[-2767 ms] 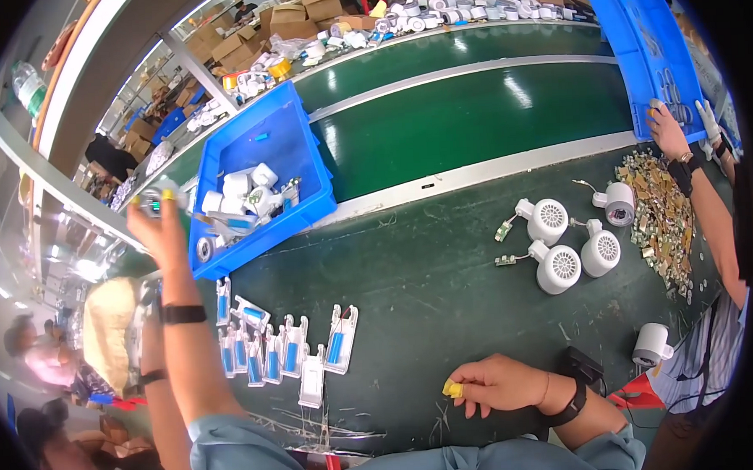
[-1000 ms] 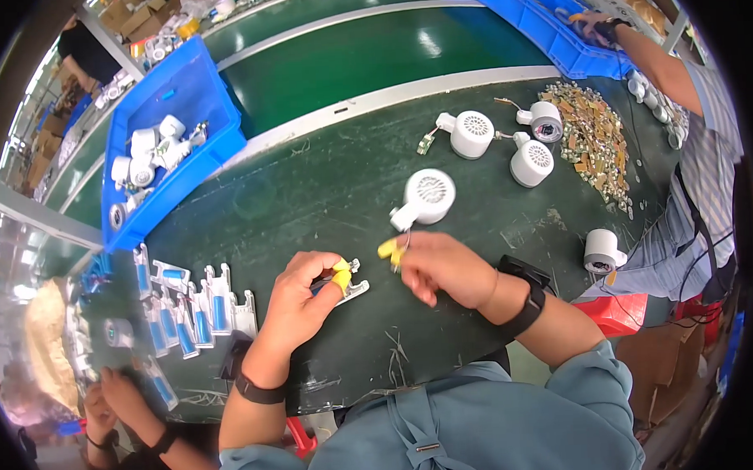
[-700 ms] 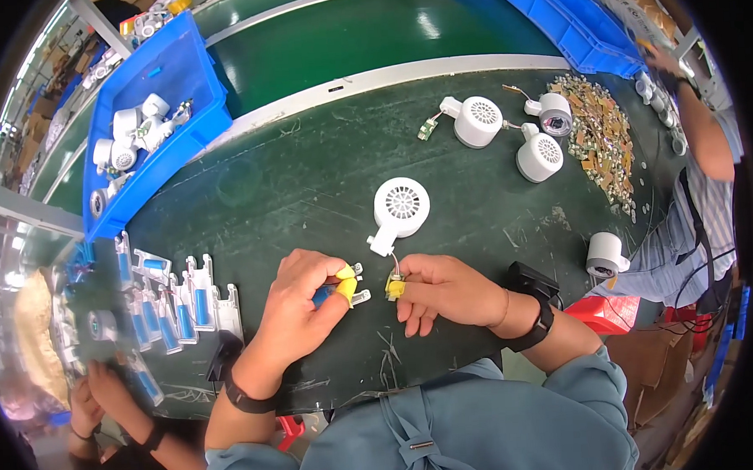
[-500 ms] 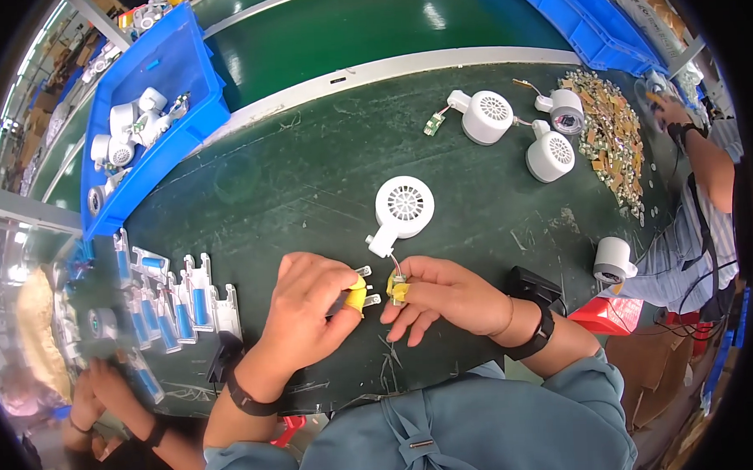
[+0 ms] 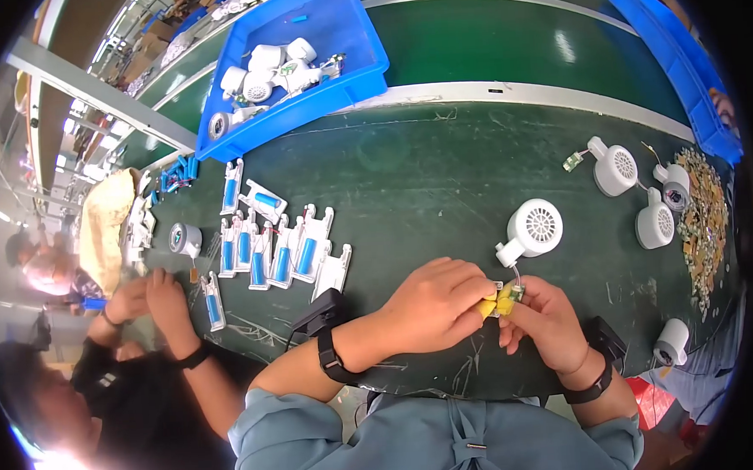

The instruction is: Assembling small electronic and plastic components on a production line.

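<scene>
My left hand [image 5: 438, 308], closed with yellow covers on its fingertips, grips a white plastic part that its fingers mostly hide. Beside it my right hand [image 5: 550, 318], also with yellow fingertip covers, pinches a small green circuit board [image 5: 518, 293]. The fingertips of both hands meet. Thin wires run from the board up to a white round fan head [image 5: 535, 227] with a slotted grille and a short neck, which lies on the green table just beyond my hands.
White holders with blue cells [image 5: 282, 260] lie to the left, below a blue bin [image 5: 329, 103] of fan heads. More fan heads [image 5: 615, 171] and a heap of small boards [image 5: 702, 221] are at the right. At the left, a co-worker's hands [image 5: 157, 303] are over the table.
My view has swung left, so everything sits farther right in it. My hands have come together, bringing the white part against the circuit board. The bin and co-worker at left show more fully.
</scene>
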Tool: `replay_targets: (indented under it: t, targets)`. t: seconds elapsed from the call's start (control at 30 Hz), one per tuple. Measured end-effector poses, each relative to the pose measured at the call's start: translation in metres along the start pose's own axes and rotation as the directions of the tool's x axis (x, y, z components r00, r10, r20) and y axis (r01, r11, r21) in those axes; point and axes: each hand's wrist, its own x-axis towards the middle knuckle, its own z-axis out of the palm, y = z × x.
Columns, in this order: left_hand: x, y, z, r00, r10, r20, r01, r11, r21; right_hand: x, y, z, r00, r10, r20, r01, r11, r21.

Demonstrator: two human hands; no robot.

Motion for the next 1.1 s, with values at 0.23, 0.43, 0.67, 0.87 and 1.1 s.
replay_targets:
  t: [0.23, 0.43, 0.67, 0.87, 1.1]
  targets:
    - [0.001, 0.001, 0.000, 0.923, -0.320, 0.215, 0.377, 0.866, -0.328, -0.003, 0.005, 0.000, 0.992, -0.100, -0.074, 0.092, 0.990, -0.102]
    - [0.002, 0.008, -0.009, 0.784, -0.551, 0.286, 0.620, 0.688, -0.377, 0.005, 0.004, -0.003, 0.998, -0.066, 0.004, 0.067, 0.992, -0.108]
    - [0.001, 0.005, 0.000, 0.827, -0.538, 0.163, 0.558, 0.750, -0.356, 0.001, 0.006, -0.007, 0.994, -0.085, 0.064, 0.079, 0.993, 0.092]
    - [0.004, 0.008, 0.001, 0.887, -0.448, 0.111, 0.461, 0.843, -0.278, 0.000, 0.004, -0.009, 0.998, -0.001, 0.056, 0.004, 0.999, -0.044]
    - [0.004, 0.005, 0.001, 0.923, -0.372, 0.104, 0.385, 0.904, -0.186, 0.001, 0.005, -0.005, 0.999, -0.008, 0.036, 0.012, 0.993, -0.121]
